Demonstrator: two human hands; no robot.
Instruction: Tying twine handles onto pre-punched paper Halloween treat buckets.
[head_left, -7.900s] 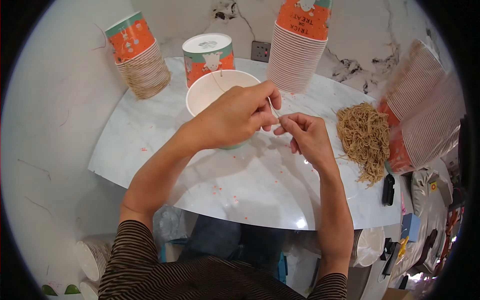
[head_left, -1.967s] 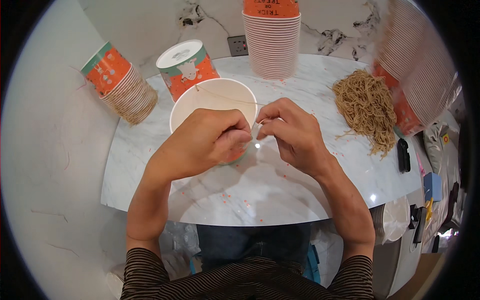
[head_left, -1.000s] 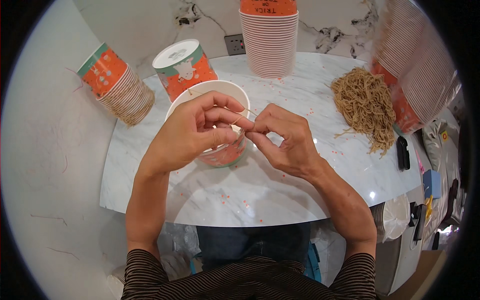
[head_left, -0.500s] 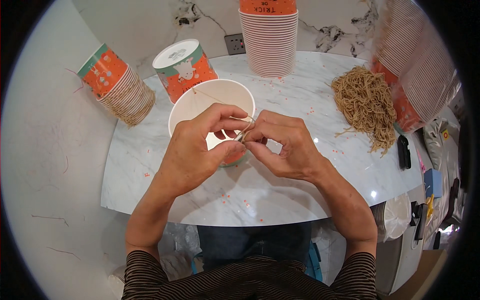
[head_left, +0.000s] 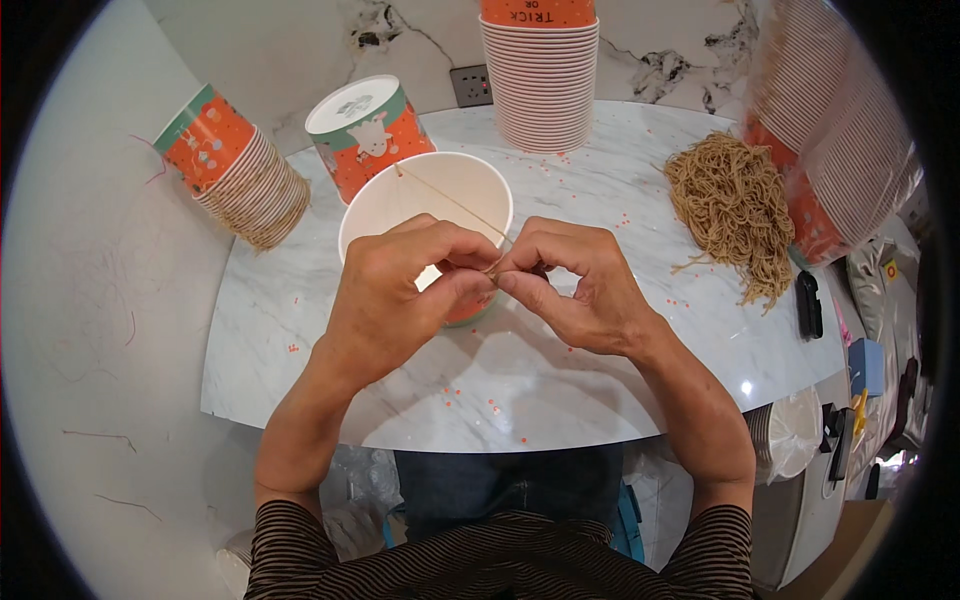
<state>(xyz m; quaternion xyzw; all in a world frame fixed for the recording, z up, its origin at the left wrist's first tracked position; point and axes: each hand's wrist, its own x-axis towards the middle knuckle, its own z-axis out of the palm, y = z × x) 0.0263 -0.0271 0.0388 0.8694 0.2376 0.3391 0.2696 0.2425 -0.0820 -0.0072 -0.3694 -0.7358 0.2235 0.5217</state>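
Observation:
A white-lined paper bucket stands tilted on the marble-patterned table, its open mouth facing up toward me. From a hole in its far rim a tan string runs across the mouth to my fingers. At the near rim my left hand pinches the string with thumb and fingertips. My right hand pinches at the same spot, its thumb against the left fingertips. The string's end and the near rim are mostly hidden behind the fingers.
Behind stand an upside-down orange-and-green bucket and a tall bucket stack. Stringed buckets are stacked at left. At right lie a pile of tan strings, a black tool and plastic-wrapped buckets. Small orange bits dot the table.
The string across the bucket has been drawn straighter. My fingertips have come closer together, covering the spot they work on, and the bucket has shifted slightly.

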